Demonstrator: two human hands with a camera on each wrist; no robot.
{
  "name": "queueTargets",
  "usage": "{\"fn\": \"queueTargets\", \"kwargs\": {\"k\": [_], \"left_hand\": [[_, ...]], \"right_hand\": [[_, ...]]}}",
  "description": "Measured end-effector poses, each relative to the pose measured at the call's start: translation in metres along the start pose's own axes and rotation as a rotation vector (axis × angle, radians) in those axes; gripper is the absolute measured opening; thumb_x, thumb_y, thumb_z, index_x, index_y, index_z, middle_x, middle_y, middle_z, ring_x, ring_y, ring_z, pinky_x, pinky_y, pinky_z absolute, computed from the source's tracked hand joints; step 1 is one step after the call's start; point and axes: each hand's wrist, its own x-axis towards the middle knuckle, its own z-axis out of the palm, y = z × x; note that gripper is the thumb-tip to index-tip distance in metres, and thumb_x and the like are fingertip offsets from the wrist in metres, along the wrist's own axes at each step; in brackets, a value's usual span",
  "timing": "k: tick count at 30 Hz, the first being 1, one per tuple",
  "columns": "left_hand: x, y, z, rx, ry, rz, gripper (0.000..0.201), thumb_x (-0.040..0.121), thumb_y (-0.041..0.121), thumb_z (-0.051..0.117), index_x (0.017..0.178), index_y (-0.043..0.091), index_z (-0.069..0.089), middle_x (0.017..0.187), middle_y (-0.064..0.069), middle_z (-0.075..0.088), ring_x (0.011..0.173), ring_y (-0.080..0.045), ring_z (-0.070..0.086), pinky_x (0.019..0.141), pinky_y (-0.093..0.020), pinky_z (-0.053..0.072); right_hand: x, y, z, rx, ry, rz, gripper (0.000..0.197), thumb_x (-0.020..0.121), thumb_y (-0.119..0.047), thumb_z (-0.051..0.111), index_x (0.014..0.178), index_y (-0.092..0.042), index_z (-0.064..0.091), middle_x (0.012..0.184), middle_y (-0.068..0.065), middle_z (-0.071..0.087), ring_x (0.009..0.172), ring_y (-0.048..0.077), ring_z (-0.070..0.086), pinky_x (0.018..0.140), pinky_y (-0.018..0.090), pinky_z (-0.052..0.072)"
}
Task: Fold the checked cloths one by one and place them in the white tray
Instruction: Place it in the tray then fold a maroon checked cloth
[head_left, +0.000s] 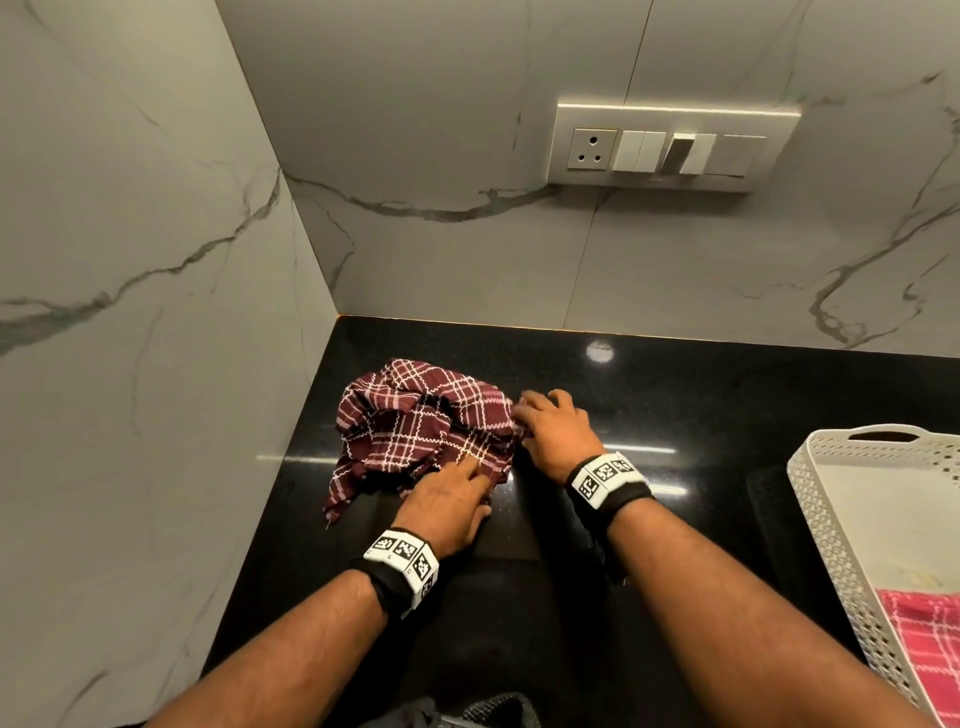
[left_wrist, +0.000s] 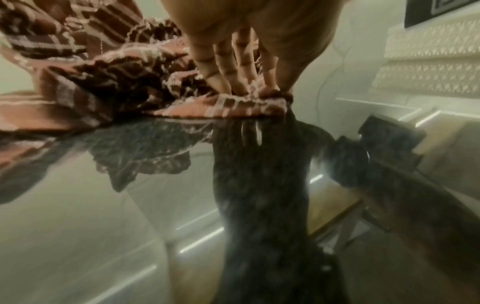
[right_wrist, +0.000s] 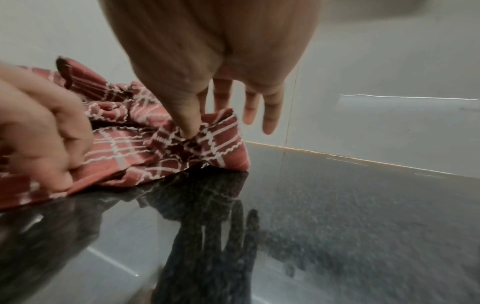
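One pink cloth (head_left: 930, 649) folded in the white tray (head_left: 815, 499); maroon cloth (head_left: 423, 421) not yet folded.
My left hand (head_left: 447, 501) and right hand (head_left: 558, 426) each pinch its crumpled edge near the counter's (head_left: 701, 395) back-left corner.

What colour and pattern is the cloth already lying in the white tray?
Pink cloth with a white check, at the near end of the white tray; head view only.

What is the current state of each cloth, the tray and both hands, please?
maroon checked cloth: crumpled, unfolded, on the black counter.
pink checked cloth: lying in the tray.
white tray: on the counter, far end bare.
left hand: pinching the maroon cloth's near edge.
right hand: pinching its right edge, other fingers spread.
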Motion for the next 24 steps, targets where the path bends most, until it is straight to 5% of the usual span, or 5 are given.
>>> {"fn": "queueTargets", "kwargs": {"k": [6,10,14,19,24], "left_hand": [[-0.005,-0.013,0.006,0.16,-0.028,0.175,0.058,0.079,0.016,0.064,0.135,0.024,0.052,0.15,-0.003,0.038,0.113,-0.024,0.049,0.089,-0.038,0.048],[0.022,-0.043,-0.005,0.138,-0.098,-0.076,0.062,0.092,0.018,0.051,0.15,0.03,0.034,0.154,-0.002,0.04,0.127,-0.028,0.05,0.098,-0.041,0.047],[0.048,-0.102,-0.024,0.207,-0.165,-0.346,0.039,0.096,0.031,0.046,0.134,0.024,0.054,0.127,-0.007,0.064,0.113,-0.031,0.062,0.094,-0.041,0.052],[0.056,-0.158,-0.032,0.074,-0.221,-0.577,0.059,0.084,0.033,0.057,0.142,0.03,0.048,0.154,-0.005,0.035,0.139,-0.037,0.033,0.114,-0.053,0.032],[0.051,-0.104,-0.048,-0.066,0.121,-0.595,0.031,0.089,0.026,0.053,0.113,0.01,0.065,0.124,-0.015,0.058,0.113,-0.036,0.055,0.099,-0.045,0.047]], "right_hand": [[0.013,-0.013,-0.035,0.355,0.369,-0.058,0.007,0.093,-0.022,0.053,0.09,-0.017,0.054,0.087,0.003,0.061,0.081,0.022,0.055,0.074,0.041,0.049],[0.008,-0.017,-0.081,0.553,0.625,0.017,0.014,0.093,-0.021,0.056,0.086,-0.013,0.048,0.068,0.001,0.055,0.064,0.026,0.053,0.059,0.036,0.043],[-0.009,-0.008,-0.104,0.582,0.782,-0.044,0.013,0.089,-0.013,0.061,0.084,-0.011,0.049,0.073,0.006,0.058,0.066,0.026,0.055,0.061,0.038,0.046],[-0.043,0.009,-0.113,0.614,0.942,-0.048,0.011,0.088,-0.002,0.059,0.092,-0.009,0.051,0.08,0.007,0.058,0.072,0.022,0.056,0.067,0.03,0.049],[-0.067,0.011,-0.107,0.559,0.775,-0.122,0.013,0.089,-0.011,0.07,0.099,-0.016,0.062,0.081,-0.012,0.061,0.076,0.002,0.062,0.068,0.013,0.049]]}}
